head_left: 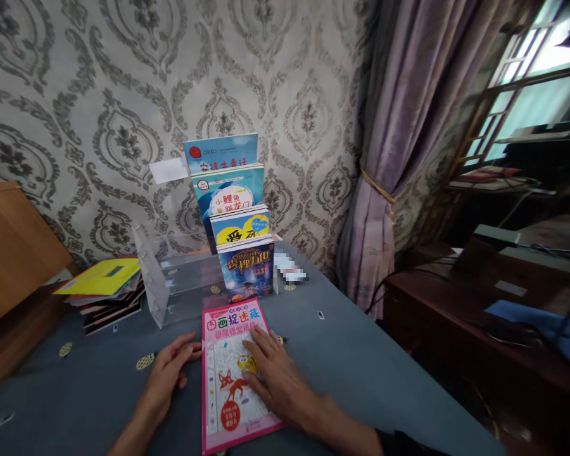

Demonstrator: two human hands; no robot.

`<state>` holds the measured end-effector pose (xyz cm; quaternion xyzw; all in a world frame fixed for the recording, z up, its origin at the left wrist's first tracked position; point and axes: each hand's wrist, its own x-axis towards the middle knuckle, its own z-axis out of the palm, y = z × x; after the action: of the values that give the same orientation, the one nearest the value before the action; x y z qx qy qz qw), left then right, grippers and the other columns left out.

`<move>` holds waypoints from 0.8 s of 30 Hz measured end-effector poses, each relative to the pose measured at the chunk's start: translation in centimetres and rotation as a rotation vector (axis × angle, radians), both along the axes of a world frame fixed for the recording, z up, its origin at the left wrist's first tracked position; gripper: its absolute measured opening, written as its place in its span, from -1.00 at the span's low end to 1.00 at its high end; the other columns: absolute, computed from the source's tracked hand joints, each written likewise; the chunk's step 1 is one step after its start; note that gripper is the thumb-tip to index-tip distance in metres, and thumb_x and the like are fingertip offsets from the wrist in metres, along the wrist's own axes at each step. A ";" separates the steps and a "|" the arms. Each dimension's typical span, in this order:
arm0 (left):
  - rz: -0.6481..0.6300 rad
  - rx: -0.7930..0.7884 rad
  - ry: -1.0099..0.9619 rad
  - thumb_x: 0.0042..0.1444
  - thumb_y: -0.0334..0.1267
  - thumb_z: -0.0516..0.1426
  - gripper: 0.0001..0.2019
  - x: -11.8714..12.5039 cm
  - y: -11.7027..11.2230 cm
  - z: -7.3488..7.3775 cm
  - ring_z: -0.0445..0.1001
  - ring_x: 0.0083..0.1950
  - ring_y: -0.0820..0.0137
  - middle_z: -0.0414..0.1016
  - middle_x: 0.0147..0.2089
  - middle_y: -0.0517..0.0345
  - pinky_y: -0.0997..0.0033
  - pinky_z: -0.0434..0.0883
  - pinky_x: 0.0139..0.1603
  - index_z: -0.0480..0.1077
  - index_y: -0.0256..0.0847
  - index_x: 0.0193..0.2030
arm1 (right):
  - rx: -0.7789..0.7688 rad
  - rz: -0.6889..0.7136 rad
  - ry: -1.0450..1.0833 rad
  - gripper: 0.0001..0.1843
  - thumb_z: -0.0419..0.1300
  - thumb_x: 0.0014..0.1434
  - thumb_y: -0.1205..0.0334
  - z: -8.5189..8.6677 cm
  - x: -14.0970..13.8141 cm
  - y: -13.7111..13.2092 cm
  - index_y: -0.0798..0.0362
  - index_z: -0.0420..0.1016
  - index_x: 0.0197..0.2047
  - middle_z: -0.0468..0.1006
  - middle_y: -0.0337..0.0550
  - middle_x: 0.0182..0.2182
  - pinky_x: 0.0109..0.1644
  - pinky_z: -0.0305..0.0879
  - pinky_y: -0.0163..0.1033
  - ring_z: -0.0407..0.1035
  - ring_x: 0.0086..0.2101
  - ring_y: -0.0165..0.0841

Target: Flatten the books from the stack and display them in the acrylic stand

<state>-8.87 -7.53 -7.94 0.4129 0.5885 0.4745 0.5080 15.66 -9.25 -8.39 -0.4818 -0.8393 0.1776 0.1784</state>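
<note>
A pink-bordered picture book with a fox and an owl on its cover lies flat on the table. My right hand rests on its right side, palm down with fingers stretched out. Beside the left edge of the book is my left hand, its fingers loosely bent and apart, fingertips at the edge. Neither hand grips anything. Just beyond the book, a clear acrylic stepped rack holds several upright books, with a dark blue one in front and taller blue ones behind.
A stack of books and folders with a yellow one on top lies left of the rack, near a wooden panel. The grey-blue table ends on the right, before a dark red cabinet with cables. A tied curtain hangs behind.
</note>
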 end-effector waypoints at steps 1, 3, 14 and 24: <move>-0.005 -0.002 -0.011 -0.21 0.02 0.35 -0.36 -0.1 0.0 0.1 0.55 -0.02 0.05 0.57 -0.04 -0.24 0.60 0.10 -0.63 0.43 -0.30 0.00 | -0.007 0.002 -0.010 -0.44 0.12 0.26 0.20 0.0 0.0 0.0 0.19 0.28 0.30 0.17 0.21 0.34 0.39 -0.06 0.21 -0.06 0.36 -0.01; -0.017 -0.012 -0.061 -0.17 -0.01 0.35 -0.38 -0.5 -0.1 0.4 0.55 0.00 0.08 0.57 -0.02 -0.22 0.61 0.12 -0.61 0.43 -0.29 0.02 | -0.004 0.006 -0.012 -0.46 0.10 0.28 0.18 -0.2 0.0 0.1 0.18 0.30 0.29 0.18 0.21 0.34 0.39 -0.07 0.22 -0.04 0.35 0.00; -0.324 -0.057 -0.233 -0.06 -0.04 0.36 -0.50 0.3 -0.9 0.9 0.39 -0.53 0.57 0.59 -0.22 0.00 0.66 0.22 -0.66 0.52 -0.30 -0.02 | 0.107 0.118 0.070 -0.50 0.08 0.32 0.15 -2.2 0.0 0.8 0.09 0.30 0.28 0.27 0.13 0.30 0.35 0.05 0.24 0.10 0.31 -0.03; -0.382 -0.030 -0.376 -0.09 -0.06 0.40 -0.50 -0.6 -0.5 0.0 0.42 -0.50 0.54 0.57 -0.28 0.00 0.65 0.26 -0.62 0.52 -0.33 -0.06 | 0.162 0.109 0.144 -0.51 0.00 0.36 0.06 -2.7 0.2 1.0 0.06 0.31 0.28 0.26 0.09 0.30 0.35 0.12 0.14 0.14 0.29 -0.10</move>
<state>-9.44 -7.98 -7.90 0.4136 0.4021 0.4296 0.6948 15.91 -8.20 -11.12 -0.4056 -0.8609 0.1527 0.2666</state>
